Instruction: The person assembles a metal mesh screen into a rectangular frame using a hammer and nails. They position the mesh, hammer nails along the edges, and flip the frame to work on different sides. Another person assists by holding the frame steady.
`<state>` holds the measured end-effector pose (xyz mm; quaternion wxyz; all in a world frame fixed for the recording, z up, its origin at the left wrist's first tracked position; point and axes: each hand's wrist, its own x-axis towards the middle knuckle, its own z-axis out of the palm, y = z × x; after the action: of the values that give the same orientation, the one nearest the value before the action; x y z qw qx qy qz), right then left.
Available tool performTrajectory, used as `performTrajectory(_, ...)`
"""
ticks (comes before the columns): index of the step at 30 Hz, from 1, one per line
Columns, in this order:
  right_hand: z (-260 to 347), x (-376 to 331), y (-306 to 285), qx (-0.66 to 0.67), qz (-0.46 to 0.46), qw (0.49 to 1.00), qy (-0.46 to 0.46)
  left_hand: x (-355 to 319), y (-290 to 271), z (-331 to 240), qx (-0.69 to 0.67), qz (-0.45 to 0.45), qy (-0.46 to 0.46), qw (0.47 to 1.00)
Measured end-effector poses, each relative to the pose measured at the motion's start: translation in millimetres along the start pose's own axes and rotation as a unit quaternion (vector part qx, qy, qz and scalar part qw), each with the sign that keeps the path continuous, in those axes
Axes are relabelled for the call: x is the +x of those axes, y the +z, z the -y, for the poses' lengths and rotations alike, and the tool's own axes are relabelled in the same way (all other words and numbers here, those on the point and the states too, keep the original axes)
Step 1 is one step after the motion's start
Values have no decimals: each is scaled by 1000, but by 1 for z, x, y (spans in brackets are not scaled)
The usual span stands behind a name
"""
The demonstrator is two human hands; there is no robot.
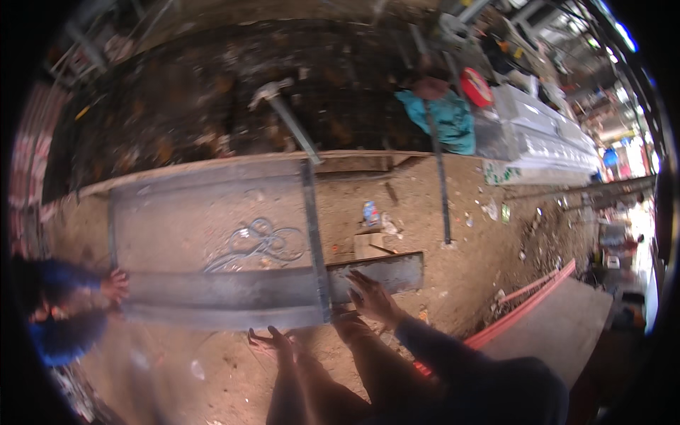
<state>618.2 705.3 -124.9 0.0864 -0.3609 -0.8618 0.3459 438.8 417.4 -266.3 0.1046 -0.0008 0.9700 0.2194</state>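
Wearer's two hands (377, 302), one metal frame (219, 292), one hammer (292, 126), one teal cloth (455, 126)

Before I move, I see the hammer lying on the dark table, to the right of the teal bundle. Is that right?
Not quite: the head view shows the hammer lying on the dark table, to the left of the teal bundle.

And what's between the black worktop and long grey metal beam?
The head view shows a dark metal bar, and on brown ground, a coiled grey cable, small blue container and flat tan board.
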Motion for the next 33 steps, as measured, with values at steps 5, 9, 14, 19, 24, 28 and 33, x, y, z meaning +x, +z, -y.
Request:
performTrajectory(5, -18, 109, -109, 48, -162, 986, 6, -5, -1, -24, -31, 9, 116, 993)
performTrajectory(9, -84, 178, -194, -127, -301, 934, 143, -17, -28, -63, -74, 80, 73, 991)
performTrajectory(14, -215, 213, -231, -152, -283, 872, 369, -12, -14, -47, -131, 109, 198, 965)
performTrajectory(19, -211, 217, -215, -53, -313, 927, 200, -2, -55, -55, -80, 168, 155, 970)
performTrajectory(24, -130, 223, -197, 22, -275, 932, 235, 1, -67, -41, -38, 169, 272, 947)
performTrajectory(28, -95, 181, -177, 140, -259, 938, 184, -24, -87, -99, -187, 239, 58, 951)
performTrajectory(33, 44, 117, -191, 564, -126, 771, 269, -7, -87, -127, -227, 177, 143, 947)
